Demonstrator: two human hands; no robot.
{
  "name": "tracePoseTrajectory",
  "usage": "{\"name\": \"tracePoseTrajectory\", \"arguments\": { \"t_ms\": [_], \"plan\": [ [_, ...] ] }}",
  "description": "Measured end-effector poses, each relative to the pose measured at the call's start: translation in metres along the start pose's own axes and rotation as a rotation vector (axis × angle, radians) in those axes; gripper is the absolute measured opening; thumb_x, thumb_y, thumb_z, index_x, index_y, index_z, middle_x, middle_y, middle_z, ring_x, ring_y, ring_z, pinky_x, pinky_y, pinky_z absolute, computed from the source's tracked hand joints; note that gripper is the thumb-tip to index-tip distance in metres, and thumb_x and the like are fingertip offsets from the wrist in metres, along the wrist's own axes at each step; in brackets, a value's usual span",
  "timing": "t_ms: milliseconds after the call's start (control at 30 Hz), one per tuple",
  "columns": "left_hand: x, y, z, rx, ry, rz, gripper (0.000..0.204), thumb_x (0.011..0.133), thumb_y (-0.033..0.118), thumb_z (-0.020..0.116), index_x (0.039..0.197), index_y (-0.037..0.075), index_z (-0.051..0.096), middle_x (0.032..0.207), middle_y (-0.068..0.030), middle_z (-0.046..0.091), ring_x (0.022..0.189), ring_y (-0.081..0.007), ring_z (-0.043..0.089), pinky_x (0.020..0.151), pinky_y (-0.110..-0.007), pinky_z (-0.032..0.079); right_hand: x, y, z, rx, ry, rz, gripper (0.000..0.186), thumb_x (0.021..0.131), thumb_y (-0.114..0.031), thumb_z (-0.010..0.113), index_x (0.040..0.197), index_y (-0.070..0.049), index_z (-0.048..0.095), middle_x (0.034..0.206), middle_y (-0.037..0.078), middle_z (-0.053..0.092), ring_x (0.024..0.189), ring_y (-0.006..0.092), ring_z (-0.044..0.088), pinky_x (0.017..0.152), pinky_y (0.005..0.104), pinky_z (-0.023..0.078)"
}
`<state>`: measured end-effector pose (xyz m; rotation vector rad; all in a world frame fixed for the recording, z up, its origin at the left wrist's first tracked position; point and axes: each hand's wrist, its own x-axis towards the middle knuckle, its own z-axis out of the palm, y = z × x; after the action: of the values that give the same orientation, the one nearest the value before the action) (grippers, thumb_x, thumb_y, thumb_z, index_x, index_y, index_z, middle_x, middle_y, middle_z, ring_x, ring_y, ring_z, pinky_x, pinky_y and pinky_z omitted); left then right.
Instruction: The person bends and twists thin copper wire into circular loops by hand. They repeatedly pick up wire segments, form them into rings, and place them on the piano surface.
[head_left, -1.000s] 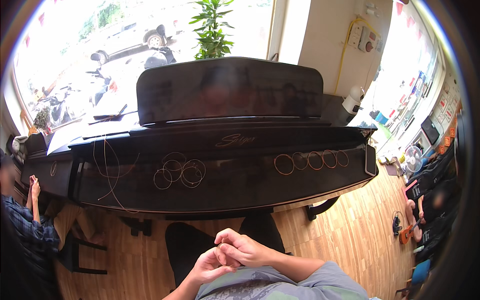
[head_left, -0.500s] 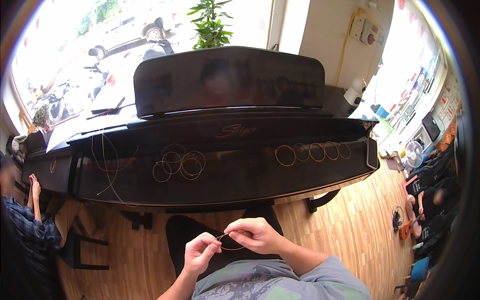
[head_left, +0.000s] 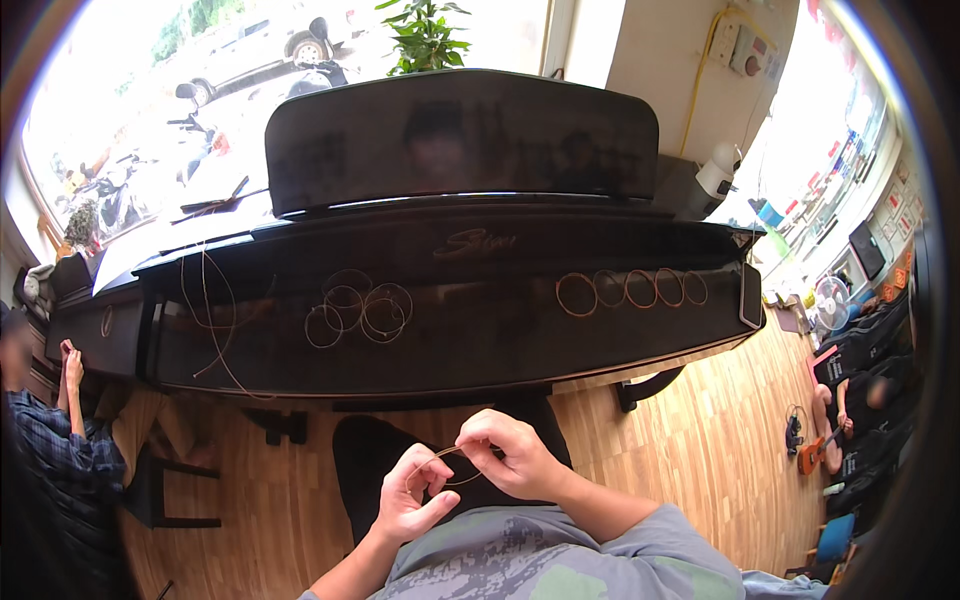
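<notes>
Above my lap, both hands hold one thin, gold-coloured coiled string (head_left: 462, 483), like an instrument string. My right hand (head_left: 518, 458) pinches its upper side between thumb and fingertips. The coil's other side runs across the curled fingers of my left hand (head_left: 410, 495), whose thumb stands apart from them. On the black piano lid (head_left: 480, 350) in front of me lies a row of several copper-coloured string coils (head_left: 577, 316) at the right. Several paler coils (head_left: 322, 346) overlap left of the middle. Farther left, a loose, uncoiled string (head_left: 236, 300) hangs toward the lid's front edge.
A raised black panel (head_left: 460, 145) stands behind the lid. A dark flat device (head_left: 750, 296) lies at the right end. Another person in a plaid shirt (head_left: 60, 435) sits at far left, near a dark stool (head_left: 180, 490). A person with a small orange guitar (head_left: 808, 459) is at far right.
My left thumb has come away from the fingers, and the coil now lies across them. My right hand has risen slightly. The view has shifted a little; the strings on the lid lie unchanged.
</notes>
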<state>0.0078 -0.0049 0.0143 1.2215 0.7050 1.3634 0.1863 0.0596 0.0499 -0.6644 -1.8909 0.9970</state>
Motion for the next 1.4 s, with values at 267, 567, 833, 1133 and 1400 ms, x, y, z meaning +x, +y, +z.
{"name": "tracePoseTrajectory", "arguments": {
  "t_ms": [267, 567, 833, 1133, 1400],
  "plan": [
    [-0.003, -0.005, -0.004, 0.108, -0.076, -0.039, 0.013, 0.08, 0.002, 0.066, 0.09, 0.002, 0.058, 0.087, -0.0021, 0.044, 0.069, -0.0067, 0.041, 0.057, -0.019, 0.032, -0.001, -0.001, -0.003, 0.115, -0.207, 0.046, 0.016, 0.082, 0.001, 0.066, 0.097, -0.005, 0.068, 0.082, 0.006, 0.061, 0.07, 0.0168, 0.061, 0.057, 0.0273, 0.049],
    [0.002, 0.005, -0.003, -0.169, -0.041, -0.048, 0.019, 0.08, 0.008, 0.068, 0.084, 0.004, 0.05, 0.088, -0.0033, 0.042, 0.073, -0.009, 0.041, 0.062, -0.021, 0.034, 0.007, -0.006, -0.017, 0.0, -0.353, -0.053, 0.012, 0.08, -0.001, 0.067, 0.09, -0.006, 0.067, 0.08, 0.007, 0.061, 0.066, 0.0167, 0.061, 0.056, 0.0287, 0.048],
    [0.003, 0.006, 0.005, 0.168, 0.068, -0.034, 0.021, 0.077, -0.002, 0.067, 0.086, 0.005, 0.049, 0.085, -0.0032, 0.047, 0.068, -0.0096, 0.046, 0.06, -0.022, 0.039, 0.004, -0.008, -0.015, -0.304, -0.068, 0.143, 0.034, 0.078, -0.005, 0.067, 0.11, -0.009, 0.056, 0.074, 0.007, 0.064, 0.059, 0.0234, 0.063, 0.05, 0.0309, 0.05],
    [0.001, 0.005, 0.007, 0.079, 0.174, -0.081, 0.012, 0.089, -0.007, 0.051, 0.096, 0.003, 0.051, 0.089, -0.0001, 0.047, 0.068, -0.0032, 0.042, 0.058, -0.017, 0.035, 0.006, -0.008, -0.017, -0.18, -0.008, 0.191, 0.026, 0.081, -0.007, 0.065, 0.106, -0.007, 0.062, 0.07, 0.005, 0.059, 0.054, 0.0156, 0.056, 0.051, 0.0275, 0.046],
    [0.01, 0.008, -0.019, 0.006, 0.383, 0.098, 0.019, 0.094, 0.004, 0.046, 0.113, 0.006, 0.044, 0.071, 0.0005, 0.044, 0.059, -0.0068, 0.041, 0.054, -0.021, 0.04, 0.0, -0.003, -0.02, -0.096, -0.107, 0.092, 0.026, 0.085, -0.012, 0.066, 0.111, -0.011, 0.065, 0.067, 0.004, 0.056, 0.051, 0.0153, 0.052, 0.048, 0.0277, 0.043]
  ]
}}
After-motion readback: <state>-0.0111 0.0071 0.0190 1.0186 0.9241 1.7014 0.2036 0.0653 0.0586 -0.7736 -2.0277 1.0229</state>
